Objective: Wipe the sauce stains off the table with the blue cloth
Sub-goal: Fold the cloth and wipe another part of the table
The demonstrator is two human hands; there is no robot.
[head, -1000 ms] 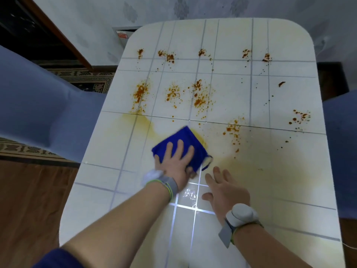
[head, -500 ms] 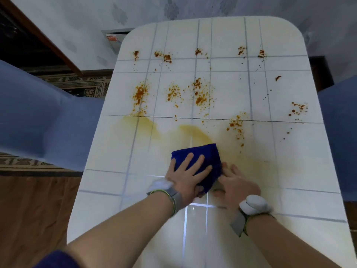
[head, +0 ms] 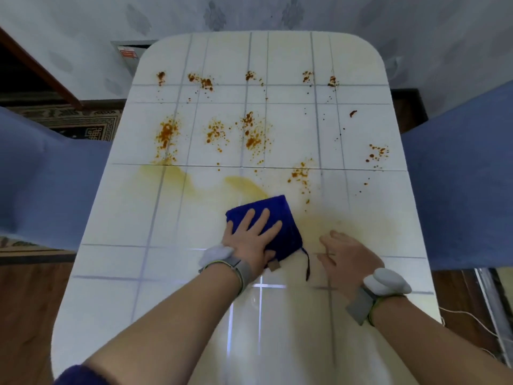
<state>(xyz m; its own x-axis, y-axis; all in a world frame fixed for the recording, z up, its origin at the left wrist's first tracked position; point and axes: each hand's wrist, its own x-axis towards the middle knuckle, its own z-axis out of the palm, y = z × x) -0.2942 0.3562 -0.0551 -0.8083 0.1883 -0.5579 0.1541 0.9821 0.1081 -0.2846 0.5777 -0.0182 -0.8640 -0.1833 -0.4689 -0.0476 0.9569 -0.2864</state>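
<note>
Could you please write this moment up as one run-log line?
left hand: flat on folded blue cloth | right hand: bare on white tiled table | orange sauce stains: far half unwiped

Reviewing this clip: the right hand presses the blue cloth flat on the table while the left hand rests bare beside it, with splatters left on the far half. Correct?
Not quite: the hands are swapped. The head view shows the left hand pressing the blue cloth flat on the table, while the right hand rests bare beside it. Splatters do remain on the far half.
</note>
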